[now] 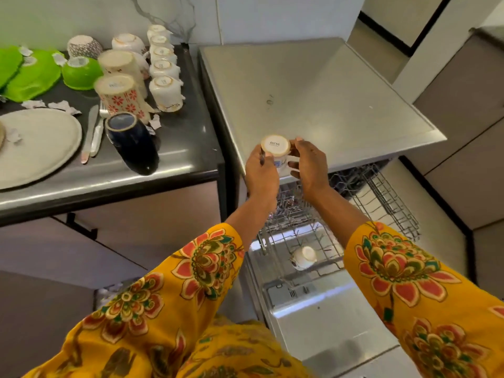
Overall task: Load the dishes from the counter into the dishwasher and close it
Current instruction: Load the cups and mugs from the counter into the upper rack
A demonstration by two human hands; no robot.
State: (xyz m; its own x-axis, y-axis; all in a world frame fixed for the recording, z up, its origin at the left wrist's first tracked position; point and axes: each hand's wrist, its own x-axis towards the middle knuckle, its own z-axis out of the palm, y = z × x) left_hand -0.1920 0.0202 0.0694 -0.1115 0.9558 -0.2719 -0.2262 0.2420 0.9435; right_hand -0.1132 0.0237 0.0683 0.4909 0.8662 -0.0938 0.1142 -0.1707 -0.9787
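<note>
Both hands share one grip on a small white cup [277, 152], held upside down with its printed base facing up; the left hand [261, 174] curls round its left side and the right hand [308, 166] pinches its right side and handle, fingers closed on the china. The cup hangs above the front edge of the steel dishwasher top [321, 99], over the pulled-out upper rack [381, 197]. To do this step well, I judge it should stay mouth-down, go low between the tines and be released only once it sits steady; the handle should not snag a wire. One white cup [304, 257] already lies tilted in the lower rack [275, 241], near its front edge, over the open door [313, 304]. Much is left on the table [174, 156] at the left: a row of white cups [163, 69] along its right edge, a dark mug [132, 140] near the front, a floral mug [120, 95], a green bowl [80, 72], a large plate [38, 145] and cutlery [94, 135]; the rack's upright wires are the likeliest obstacle.
</note>
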